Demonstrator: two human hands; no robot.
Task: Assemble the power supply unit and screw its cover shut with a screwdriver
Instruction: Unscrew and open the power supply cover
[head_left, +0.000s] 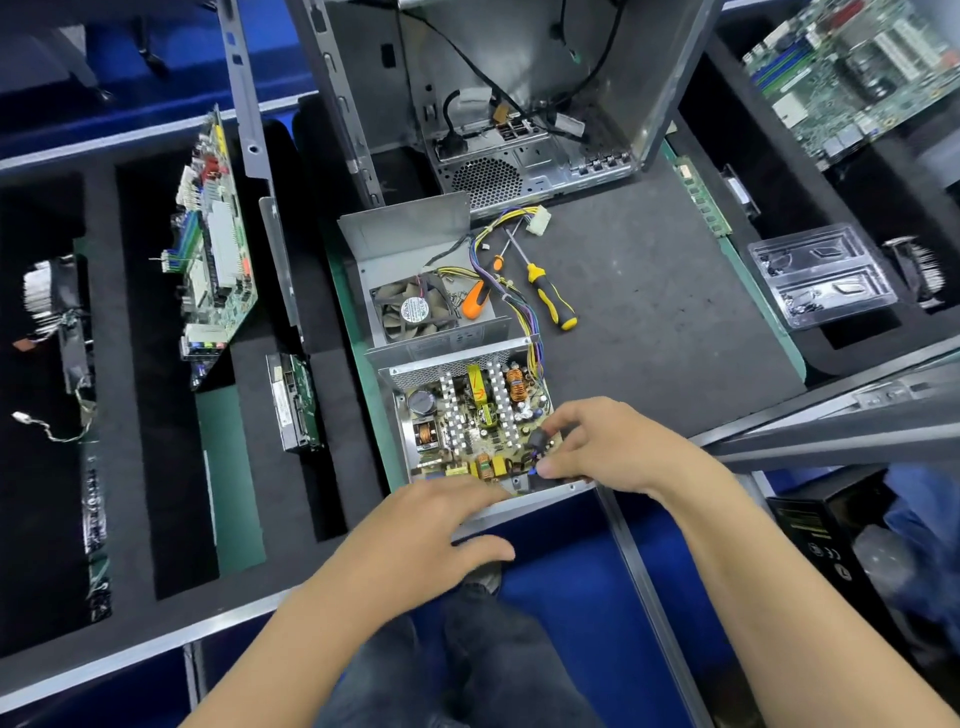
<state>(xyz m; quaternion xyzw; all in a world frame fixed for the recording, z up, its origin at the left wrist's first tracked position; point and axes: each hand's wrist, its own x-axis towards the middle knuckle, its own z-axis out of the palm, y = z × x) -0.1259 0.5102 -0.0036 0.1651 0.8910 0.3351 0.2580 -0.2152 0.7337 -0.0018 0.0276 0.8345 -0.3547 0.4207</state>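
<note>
Single head-worn wide view, steeply forward and down, close over the open power supply unit.

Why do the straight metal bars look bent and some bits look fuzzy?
Head view: the wide-angle lens tilts and bows edges such as the metal rail; the left hand looks slightly smeared; the circuit board in the middle stays sharp and evenly lit.
</note>
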